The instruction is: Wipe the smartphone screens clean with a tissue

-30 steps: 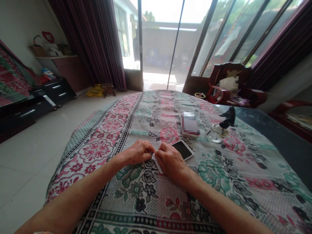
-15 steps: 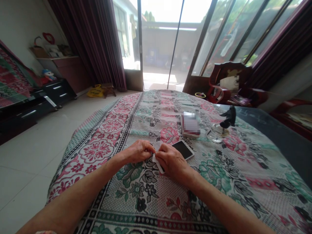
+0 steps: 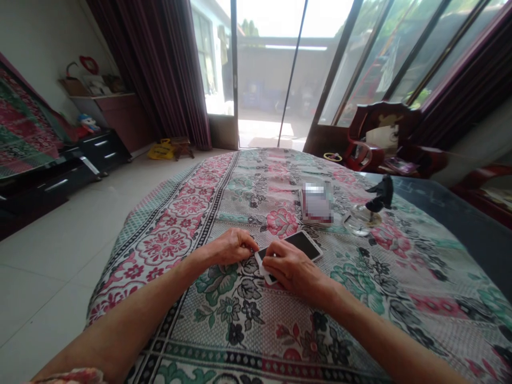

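White-maroon rectangular block (image 3: 317,205): one o'clock, face blurred, unreadable.
Left hand (image 3: 234,247): bunched, hold unclear.
Right hand (image 3: 294,268): pinching white scrap (image 3: 263,269) over white-framed phone (image 3: 305,243).
Pink-green floral tablecloth (image 3: 162,246): edge nine o'clock.

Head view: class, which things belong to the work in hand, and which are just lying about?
In use:
phone, under the right hand, left hand at its end
small white piece at the right hand, material unclear

Apparently lying about:
pixelated stack
black-topped clear bottle, untouched
yellow bag
stool
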`<state>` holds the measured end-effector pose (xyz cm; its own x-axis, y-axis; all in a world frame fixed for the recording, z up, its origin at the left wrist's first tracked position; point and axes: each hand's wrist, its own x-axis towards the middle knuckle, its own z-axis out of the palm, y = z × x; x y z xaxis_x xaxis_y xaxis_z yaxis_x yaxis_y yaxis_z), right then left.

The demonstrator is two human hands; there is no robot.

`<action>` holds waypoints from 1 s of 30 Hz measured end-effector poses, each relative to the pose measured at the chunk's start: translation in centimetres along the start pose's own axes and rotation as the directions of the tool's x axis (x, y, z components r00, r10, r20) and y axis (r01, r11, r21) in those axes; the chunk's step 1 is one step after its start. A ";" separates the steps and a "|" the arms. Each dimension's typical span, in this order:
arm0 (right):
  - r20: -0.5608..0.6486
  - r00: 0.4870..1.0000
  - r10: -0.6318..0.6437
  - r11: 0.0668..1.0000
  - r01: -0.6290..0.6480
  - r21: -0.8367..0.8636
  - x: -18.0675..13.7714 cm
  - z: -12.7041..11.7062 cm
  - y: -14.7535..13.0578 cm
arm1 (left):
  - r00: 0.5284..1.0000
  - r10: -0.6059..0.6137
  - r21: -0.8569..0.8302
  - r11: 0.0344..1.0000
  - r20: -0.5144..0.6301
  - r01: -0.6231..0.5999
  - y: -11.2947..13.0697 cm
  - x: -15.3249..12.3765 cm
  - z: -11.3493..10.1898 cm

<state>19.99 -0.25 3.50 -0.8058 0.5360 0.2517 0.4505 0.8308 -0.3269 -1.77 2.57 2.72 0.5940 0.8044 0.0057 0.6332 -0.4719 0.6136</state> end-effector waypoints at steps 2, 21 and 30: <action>0.039 0.999 -0.017 1.000 0.017 0.016 -0.6 -0.5 -0.2 | 1.000 -0.005 -0.010 1.000 0.007 0.005 0.0 0.1 0.0; -0.029 0.999 0.013 1.000 -0.013 0.017 -0.3 -0.2 0.3 | 0.999 0.008 -0.032 0.999 -0.040 -0.009 -0.1 -0.1 0.5; -0.139 0.987 0.083 0.987 -0.100 -0.122 -0.4 -0.1 2.5 | 0.999 0.019 0.044 0.999 -0.048 -0.016 0.3 -0.1 0.6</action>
<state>21.47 1.59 2.66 -0.7045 0.6187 0.3477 0.5726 0.7850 -0.2366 -1.37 2.13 2.38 0.5811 0.8120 0.0551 0.6445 -0.5004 0.5781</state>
